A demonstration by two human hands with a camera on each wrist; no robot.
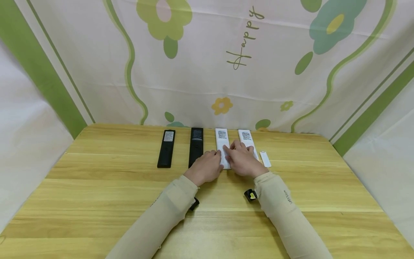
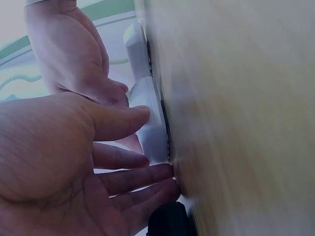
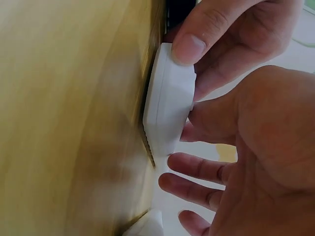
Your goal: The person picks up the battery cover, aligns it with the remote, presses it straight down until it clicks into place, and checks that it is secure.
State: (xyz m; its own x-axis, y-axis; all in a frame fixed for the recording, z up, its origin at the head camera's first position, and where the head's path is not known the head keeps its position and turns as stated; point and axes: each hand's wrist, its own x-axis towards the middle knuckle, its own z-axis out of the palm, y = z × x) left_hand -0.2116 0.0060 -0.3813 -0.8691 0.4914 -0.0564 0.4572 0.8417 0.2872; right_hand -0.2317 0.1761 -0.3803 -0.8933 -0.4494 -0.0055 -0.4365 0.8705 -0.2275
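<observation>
A white remote control (image 1: 222, 138) lies with its printed label up, between both hands. My left hand (image 1: 207, 166) holds its near left part; the thumb (image 2: 133, 120) is on the near end and the other fingers are at the side. From the right, my right hand (image 1: 242, 158) reaches over it, its thumb (image 3: 211, 115) on the upper face and the forefinger by the edge. The other right fingers hang loosely apart from it. A second white remote (image 1: 246, 136) lies partly hidden behind the right hand.
Right of the second white remote lies a small white cover (image 1: 265, 159). To the left are a black remote (image 1: 196, 144) close by the left hand and another black remote (image 1: 166, 151) farther off. A patterned cloth (image 1: 194, 79) hangs behind the wooden table (image 1: 97, 187).
</observation>
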